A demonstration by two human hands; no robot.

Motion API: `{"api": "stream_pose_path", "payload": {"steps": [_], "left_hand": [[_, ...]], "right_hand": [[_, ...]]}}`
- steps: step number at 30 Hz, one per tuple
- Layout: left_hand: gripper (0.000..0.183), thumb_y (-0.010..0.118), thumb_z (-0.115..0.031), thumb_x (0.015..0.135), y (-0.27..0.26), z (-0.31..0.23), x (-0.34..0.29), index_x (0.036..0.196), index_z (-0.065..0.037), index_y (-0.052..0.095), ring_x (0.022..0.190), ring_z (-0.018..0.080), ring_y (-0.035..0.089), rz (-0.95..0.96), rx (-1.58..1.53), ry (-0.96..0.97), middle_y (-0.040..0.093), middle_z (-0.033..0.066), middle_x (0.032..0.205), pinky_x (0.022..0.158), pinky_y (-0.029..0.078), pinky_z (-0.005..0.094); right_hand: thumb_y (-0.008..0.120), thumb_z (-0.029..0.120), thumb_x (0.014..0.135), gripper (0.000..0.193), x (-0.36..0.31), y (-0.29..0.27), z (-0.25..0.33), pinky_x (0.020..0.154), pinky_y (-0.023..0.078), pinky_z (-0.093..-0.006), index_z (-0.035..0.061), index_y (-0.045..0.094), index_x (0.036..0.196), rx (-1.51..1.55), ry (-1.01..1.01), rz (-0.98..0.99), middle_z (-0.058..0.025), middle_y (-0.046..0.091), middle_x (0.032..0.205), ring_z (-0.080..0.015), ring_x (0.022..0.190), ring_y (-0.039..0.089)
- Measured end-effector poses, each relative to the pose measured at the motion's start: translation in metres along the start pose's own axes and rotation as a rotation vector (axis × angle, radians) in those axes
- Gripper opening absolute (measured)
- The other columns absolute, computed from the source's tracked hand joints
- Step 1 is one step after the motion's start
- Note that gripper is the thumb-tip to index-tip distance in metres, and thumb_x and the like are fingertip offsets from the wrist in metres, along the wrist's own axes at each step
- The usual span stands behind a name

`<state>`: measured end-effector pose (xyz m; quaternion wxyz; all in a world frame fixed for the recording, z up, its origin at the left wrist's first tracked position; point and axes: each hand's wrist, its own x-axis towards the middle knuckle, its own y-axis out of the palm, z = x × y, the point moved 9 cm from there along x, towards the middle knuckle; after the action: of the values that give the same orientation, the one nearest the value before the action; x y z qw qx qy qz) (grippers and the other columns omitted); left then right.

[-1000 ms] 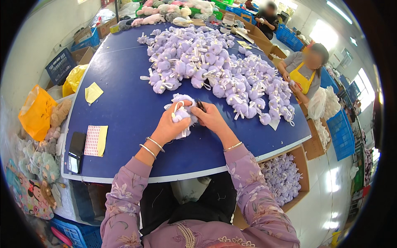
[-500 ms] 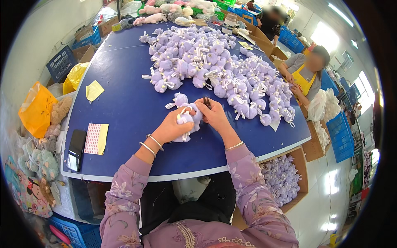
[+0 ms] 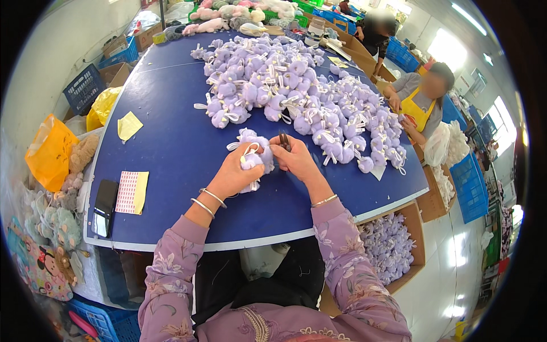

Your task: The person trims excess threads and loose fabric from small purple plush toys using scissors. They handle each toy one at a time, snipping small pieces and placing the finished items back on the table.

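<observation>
Over the near middle of the blue table, my left hand is closed round a small fluffy purple plush toy with a white loop. More purple fluff shows just behind its fingers; whether it is a second toy I cannot tell. Close beside it on the right, my right hand grips small dark thread snips, their tips pointing away from me. Its thumb and forefinger are near the toy's right side. A big pile of similar purple plush toys spreads beyond both hands.
To the left lie a phone, a label sheet and a yellow paper. A cardboard box of purple toys stands below the table's right edge. A co-worker in a yellow apron sits at the right side.
The toy in my left hand has turned and sits more bunched in the grip. My right fingers have drawn slightly away from it. A far co-worker's arm has reached lower.
</observation>
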<state>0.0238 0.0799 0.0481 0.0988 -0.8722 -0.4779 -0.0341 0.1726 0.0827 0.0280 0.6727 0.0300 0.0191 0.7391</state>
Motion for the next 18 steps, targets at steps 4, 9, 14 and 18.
{"api": "stream_pose_path", "payload": {"steps": [4,9,14,18], "left_hand": [[0.034,0.064,-0.017,0.078,-0.001,0.003,0.001,0.108,-0.003,0.057,0.077,0.0094,0.057,0.008,-0.022,0.026,0.061,0.0048,0.091,0.069,0.049,0.0268],[0.036,0.064,-0.018,0.078,-0.005,-0.004,0.0,0.11,-0.003,0.058,0.077,0.0094,0.057,0.0,0.0,0.053,0.06,0.0045,0.091,0.07,0.049,0.0269],[0.042,0.064,-0.018,0.078,-0.01,0.004,0.003,0.117,-0.003,0.058,0.077,0.0096,0.056,-0.051,-0.05,0.043,0.06,0.0047,0.092,0.069,0.049,0.0267],[0.046,0.064,-0.017,0.078,-0.007,-0.001,0.002,0.121,-0.002,0.057,0.078,0.0095,0.056,-0.044,-0.035,0.057,0.061,0.0057,0.096,0.07,0.049,0.0265]], "right_hand": [[0.062,0.014,0.091,0.018,0.002,-0.004,-0.003,0.044,0.033,-0.0209,0.0004,0.059,0.101,-0.111,-0.005,0.027,0.003,0.05,0.067,-0.0031,0.05,0.041],[0.064,0.015,0.089,0.019,-0.001,0.006,0.001,0.045,0.034,-0.0203,0.0005,0.062,0.1,-0.162,0.004,0.046,0.0021,0.056,0.07,-0.0024,0.052,0.043],[0.064,0.018,0.088,0.019,-0.006,0.018,0.01,0.049,0.037,-0.0205,0.0018,0.063,0.1,-0.164,-0.042,0.048,0.0018,0.061,0.073,-0.0027,0.057,0.047],[0.064,0.018,0.089,0.016,-0.005,0.013,0.003,0.051,0.036,-0.0221,0.0022,0.064,0.093,-0.246,-0.005,0.025,0.0024,0.06,0.071,-0.0036,0.059,0.048]]}}
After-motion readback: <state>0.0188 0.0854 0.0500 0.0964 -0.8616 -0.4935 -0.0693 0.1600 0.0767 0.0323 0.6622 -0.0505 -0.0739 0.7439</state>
